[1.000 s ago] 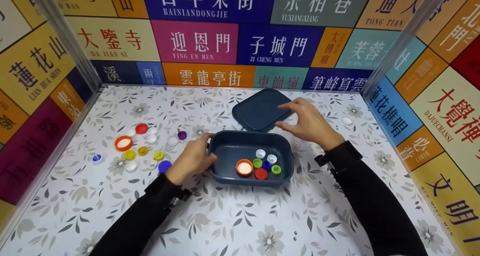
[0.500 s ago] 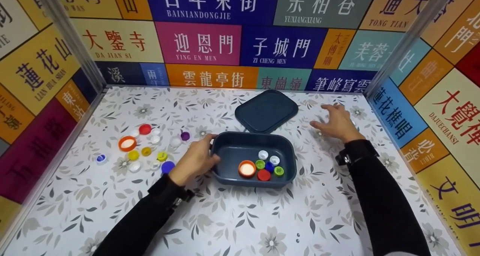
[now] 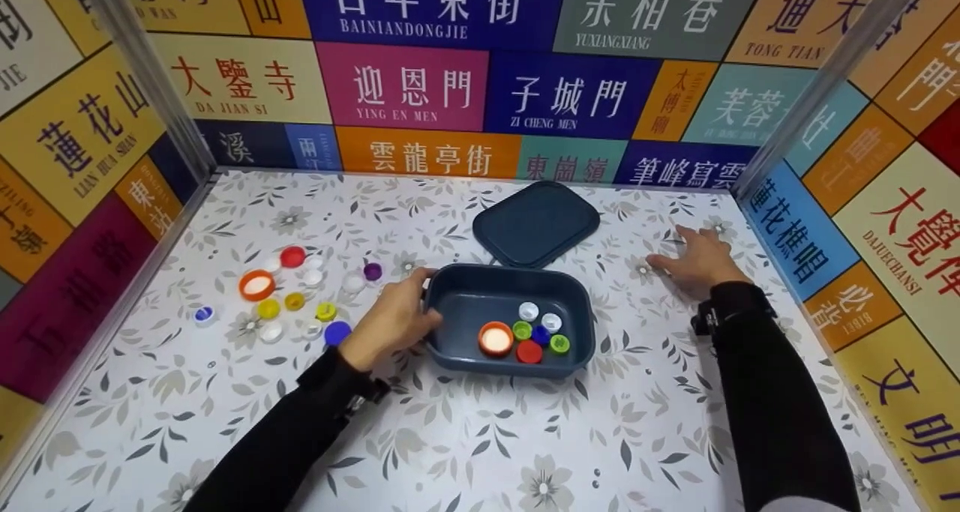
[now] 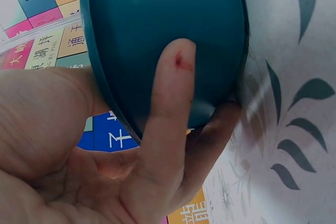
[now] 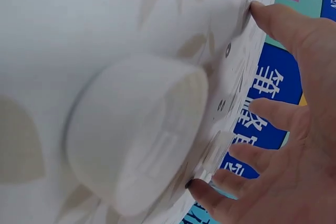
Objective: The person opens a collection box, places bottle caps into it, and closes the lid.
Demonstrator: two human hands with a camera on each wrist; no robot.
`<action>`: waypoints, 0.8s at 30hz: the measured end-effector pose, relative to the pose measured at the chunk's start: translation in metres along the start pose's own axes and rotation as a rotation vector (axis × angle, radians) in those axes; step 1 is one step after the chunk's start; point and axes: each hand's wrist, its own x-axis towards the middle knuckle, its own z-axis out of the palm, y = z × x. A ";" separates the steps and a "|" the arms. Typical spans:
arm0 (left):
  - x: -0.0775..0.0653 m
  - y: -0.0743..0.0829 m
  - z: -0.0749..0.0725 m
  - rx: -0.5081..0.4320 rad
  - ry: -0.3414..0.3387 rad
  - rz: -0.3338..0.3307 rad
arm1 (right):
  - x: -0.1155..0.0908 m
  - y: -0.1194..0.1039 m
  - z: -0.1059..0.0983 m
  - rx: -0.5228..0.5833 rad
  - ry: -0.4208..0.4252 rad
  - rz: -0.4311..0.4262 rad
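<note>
A dark blue plastic box stands mid-table, its left end gripped by my left hand, thumb over the rim. In the left wrist view one finger presses flat along the outer wall. Inside the box lie several bottle caps, among them an orange-rimmed cap, a red cap and a green cap. My right hand is low over the table at the right, fingers spread, holding nothing. Close to it a white bottle cap shows in the right wrist view; the hand hides it from the head view.
A matching dark blue lid lies behind the box. Left of the box several loose caps are scattered, including a second orange-rimmed cap, a purple cap and a blue cap. Lettered panels wall the table's back and sides.
My right hand has moved from beside the lid out to the right and lowered toward the table. The left hand keeps its grip on the box, and the head view has shifted slightly.
</note>
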 end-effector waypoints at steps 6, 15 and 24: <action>0.000 0.000 0.001 0.009 0.002 -0.003 | 0.005 0.005 -0.001 -0.016 0.017 0.011; 0.000 0.000 0.001 0.005 -0.002 0.002 | 0.005 0.002 0.004 0.057 0.132 -0.166; -0.001 0.001 0.002 0.011 -0.002 -0.005 | 0.000 -0.019 0.011 0.076 0.199 -0.265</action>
